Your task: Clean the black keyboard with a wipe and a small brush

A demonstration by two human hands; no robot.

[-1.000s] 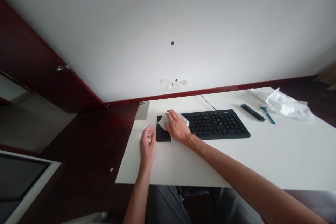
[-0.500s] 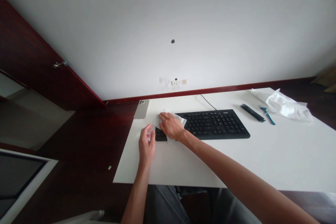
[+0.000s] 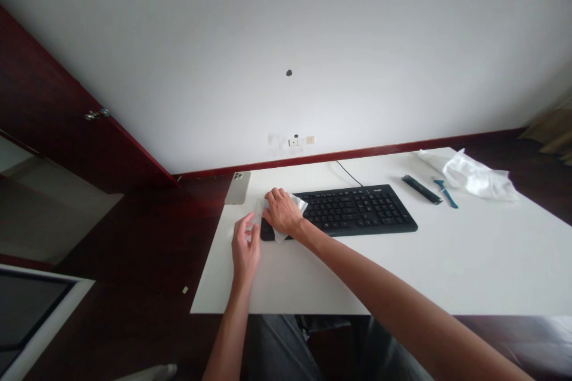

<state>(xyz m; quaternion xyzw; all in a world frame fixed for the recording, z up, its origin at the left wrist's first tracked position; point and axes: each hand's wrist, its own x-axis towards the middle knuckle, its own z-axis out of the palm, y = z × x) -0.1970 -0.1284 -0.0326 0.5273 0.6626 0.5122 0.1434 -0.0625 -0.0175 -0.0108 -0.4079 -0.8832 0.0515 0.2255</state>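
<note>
My right hand (image 3: 283, 212) presses a white wipe (image 3: 298, 202) down on the left end of a black keyboard (image 3: 357, 210). Parts of the wipe stick out past the fingers and below the palm. The keys under it are hidden. Just left of the keyboard, my left hand (image 3: 246, 246) rests at its near corner with fingers loosely curved and apart from the thumb. I see nothing held in it; whether it touches the keyboard edge I cannot tell.
On the white table (image 3: 313, 286) a phone (image 3: 238, 188) lies at the far left. Right of the keyboard are a dark, narrow strip-like object (image 3: 421, 189), a small blue brush-like tool (image 3: 445, 193) and a crumpled white bag (image 3: 478, 175). A cable (image 3: 349, 173) runs back from the keyboard.
The view has shifted slightly, so the table's things sit a little further left. My right hand and the wipe stay at the keyboard's left end, a touch nearer its edge.
</note>
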